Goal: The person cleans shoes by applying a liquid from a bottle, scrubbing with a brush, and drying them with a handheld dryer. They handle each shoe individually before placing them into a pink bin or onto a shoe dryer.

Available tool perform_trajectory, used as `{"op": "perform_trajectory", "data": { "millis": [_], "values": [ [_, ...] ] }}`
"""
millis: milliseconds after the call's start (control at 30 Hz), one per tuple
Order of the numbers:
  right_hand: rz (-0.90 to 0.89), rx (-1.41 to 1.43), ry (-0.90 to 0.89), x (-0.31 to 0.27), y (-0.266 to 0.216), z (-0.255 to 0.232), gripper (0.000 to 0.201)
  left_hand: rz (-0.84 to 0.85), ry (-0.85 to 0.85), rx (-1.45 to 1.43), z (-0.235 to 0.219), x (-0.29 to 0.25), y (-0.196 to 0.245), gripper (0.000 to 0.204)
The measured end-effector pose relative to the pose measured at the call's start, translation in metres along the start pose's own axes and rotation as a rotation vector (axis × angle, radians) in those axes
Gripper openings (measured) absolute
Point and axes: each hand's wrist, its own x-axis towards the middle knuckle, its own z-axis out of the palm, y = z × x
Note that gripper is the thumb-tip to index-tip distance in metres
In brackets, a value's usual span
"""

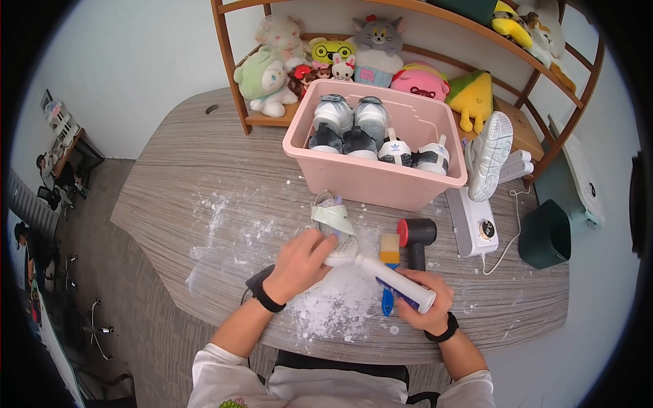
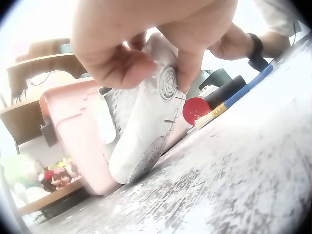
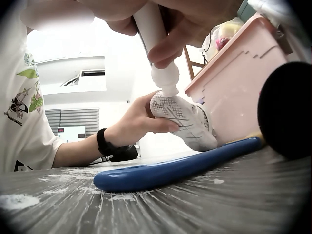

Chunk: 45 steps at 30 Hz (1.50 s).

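Observation:
My left hand [image 1: 296, 266] grips a white sneaker [image 1: 333, 219] around its front part, thumb on one side and fingers on the other. The shoe is tilted, toe raised and heel low over the table, as the left wrist view shows. My right hand [image 1: 430, 294] holds a white squeeze bottle [image 1: 403, 284] with a dark label, pointed at the sneaker. In the right wrist view the bottle's white applicator tip [image 3: 168, 87] is right at the shoe's toe. A blue-handled brush [image 1: 388, 272] lies just beyond the bottle, partly hidden by it.
White residue [image 1: 325, 309] is spread over the wooden table [image 1: 163, 183]. Behind the sneaker stands a pink bin [image 1: 367, 182] of several shoes. A black-and-red device [image 1: 416, 236] lies right of the brush. Farther right, another sneaker [image 1: 490, 160] stands on a white appliance [image 1: 471, 221], beside a dark green bin [image 1: 545, 234].

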Motion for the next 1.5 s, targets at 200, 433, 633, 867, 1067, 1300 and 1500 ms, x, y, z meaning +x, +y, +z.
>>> {"op": "perform_trajectory", "data": {
  "millis": [200, 433, 633, 867, 1067, 1300, 1500],
  "values": [
    [-0.046, 0.032, -0.07, -0.001, -0.003, 0.003, 0.05, -0.015, -0.001, -0.011, 0.002, -0.001, 0.0, 0.051],
    [-0.075, -0.057, -0.033, 0.001, 0.001, -0.001, 0.053, -0.008, -0.019, -0.027, 0.003, -0.002, 0.0, 0.05],
    [-0.183, 0.009, -0.116, -0.002, -0.001, 0.008, 0.053, -0.005, -0.058, -0.047, 0.005, -0.004, 0.001, 0.05],
    [-0.174, 0.055, -0.119, 0.0, 0.003, 0.004, 0.052, 0.013, -0.054, -0.059, 0.007, -0.004, 0.0, 0.049],
    [-0.071, 0.046, 0.005, -0.003, 0.007, 0.005, 0.051, -0.096, -0.035, -0.155, 0.006, -0.009, -0.003, 0.055],
    [-0.042, 0.011, 0.08, -0.006, 0.007, 0.001, 0.05, -0.131, 0.02, -0.298, 0.007, -0.006, -0.005, 0.052],
    [0.047, -0.027, 0.139, -0.006, 0.009, -0.003, 0.047, -0.188, 0.0, -0.439, 0.003, -0.003, -0.007, 0.046]
  ]
}}
